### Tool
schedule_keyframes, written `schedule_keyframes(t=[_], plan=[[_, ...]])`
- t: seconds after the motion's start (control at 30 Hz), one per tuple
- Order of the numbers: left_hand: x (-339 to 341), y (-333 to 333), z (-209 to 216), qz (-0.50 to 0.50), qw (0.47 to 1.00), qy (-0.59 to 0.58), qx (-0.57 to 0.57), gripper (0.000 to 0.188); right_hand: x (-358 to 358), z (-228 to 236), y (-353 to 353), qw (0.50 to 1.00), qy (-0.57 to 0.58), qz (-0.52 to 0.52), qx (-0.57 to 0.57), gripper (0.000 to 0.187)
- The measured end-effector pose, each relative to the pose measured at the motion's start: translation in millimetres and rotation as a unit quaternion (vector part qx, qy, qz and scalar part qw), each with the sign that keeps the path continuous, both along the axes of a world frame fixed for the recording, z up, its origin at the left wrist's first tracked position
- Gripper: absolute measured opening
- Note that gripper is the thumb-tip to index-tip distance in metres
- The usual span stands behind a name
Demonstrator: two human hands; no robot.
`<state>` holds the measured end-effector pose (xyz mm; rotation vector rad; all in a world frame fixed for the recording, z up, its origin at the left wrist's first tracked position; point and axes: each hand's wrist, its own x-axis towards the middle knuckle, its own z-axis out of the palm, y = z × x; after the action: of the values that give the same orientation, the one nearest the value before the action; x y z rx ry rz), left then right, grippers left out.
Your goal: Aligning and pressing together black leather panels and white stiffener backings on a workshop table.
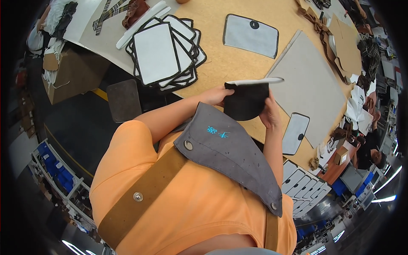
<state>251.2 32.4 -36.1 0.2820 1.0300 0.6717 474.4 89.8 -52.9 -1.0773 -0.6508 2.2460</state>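
Observation:
A dark, flexible panel [246, 101] is held up before my chest, bent so that a white layer [255, 80] shows along its far edge. It is black on the side toward me; what it is made of I cannot tell. My left hand [220, 94] grips its left edge near the top corner. On the opposite edge, my right hand [270, 111] pinches the panel, fingers partly hidden behind it. Beyond, a pale panel [250, 36] with dark edging and a round black patch lies on the table. A similar panel [296, 134] rests beside my right forearm.
Fanned white panels with black borders [157, 53] are stacked at the table's left. A grey board [314, 89] covers the table's right part. Several more panels [304, 187] sit low at right. A cardboard box [76, 74] and a dark stool-like seat [123, 100] stand left of the table.

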Motion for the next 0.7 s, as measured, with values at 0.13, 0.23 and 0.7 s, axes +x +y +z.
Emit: schedule_keyframes(t=[0.13, 0.23, 0.7], plan=[[-45, -20, -4, -0.174, 0.978, 0.100, 0.050, 0.038, -31, -15, -6, 0.999, -0.042, -0.015, -0.018, 0.052], [-94, -42, -18, -0.241, 0.758, 0.528, 0.299, 0.046, -30, -16, -12, 0.991, -0.124, -0.043, -0.029, 0.044], [-173, -73, -47, -0.286, 0.552, 0.712, 0.326, 0.031, 3, 18, -44, 0.956, -0.274, -0.107, 0.023, 0.041]])
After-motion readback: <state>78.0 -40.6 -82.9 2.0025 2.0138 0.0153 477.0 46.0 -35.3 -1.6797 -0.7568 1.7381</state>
